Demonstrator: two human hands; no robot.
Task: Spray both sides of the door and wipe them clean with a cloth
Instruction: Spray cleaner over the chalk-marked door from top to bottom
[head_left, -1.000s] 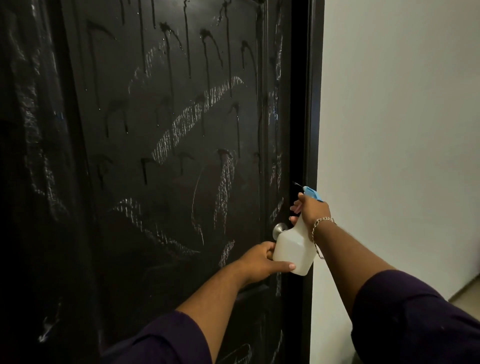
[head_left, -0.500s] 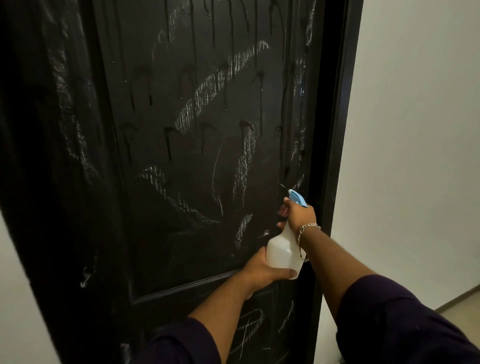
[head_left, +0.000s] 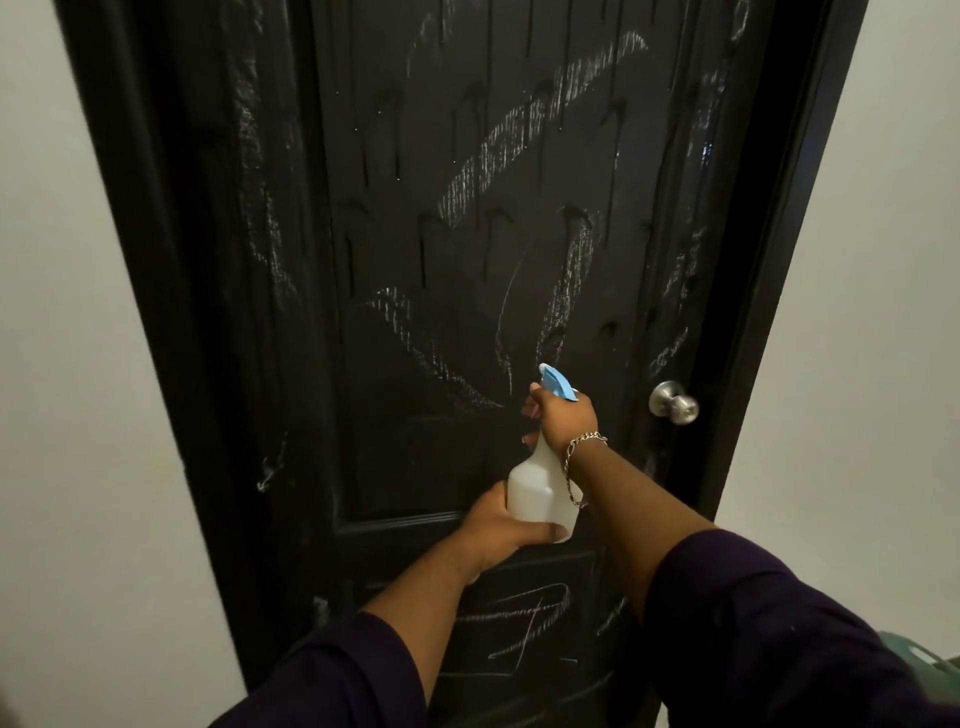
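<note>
A black panelled door (head_left: 457, 249) fills the middle of the view, covered in white chalk scribbles and dark wet drip streaks. In front of its lower half I hold a white spray bottle (head_left: 540, 493) with a blue trigger head. My right hand (head_left: 563, 415) grips the neck and trigger, nozzle aimed at the door. My left hand (head_left: 501, 525) cups the bottle's base from below, thumb curled across its front. No cloth is in view.
A silver round door knob (head_left: 674, 402) sticks out at the door's right edge. White walls (head_left: 883, 312) flank the black door frame (head_left: 795, 218) on both sides. A green object (head_left: 930, 660) shows at the bottom right corner.
The view has swung left, so the whole door width and the knob are seen. Both hands have moved the bottle left, from the door's right edge to in front of the centre panel.
</note>
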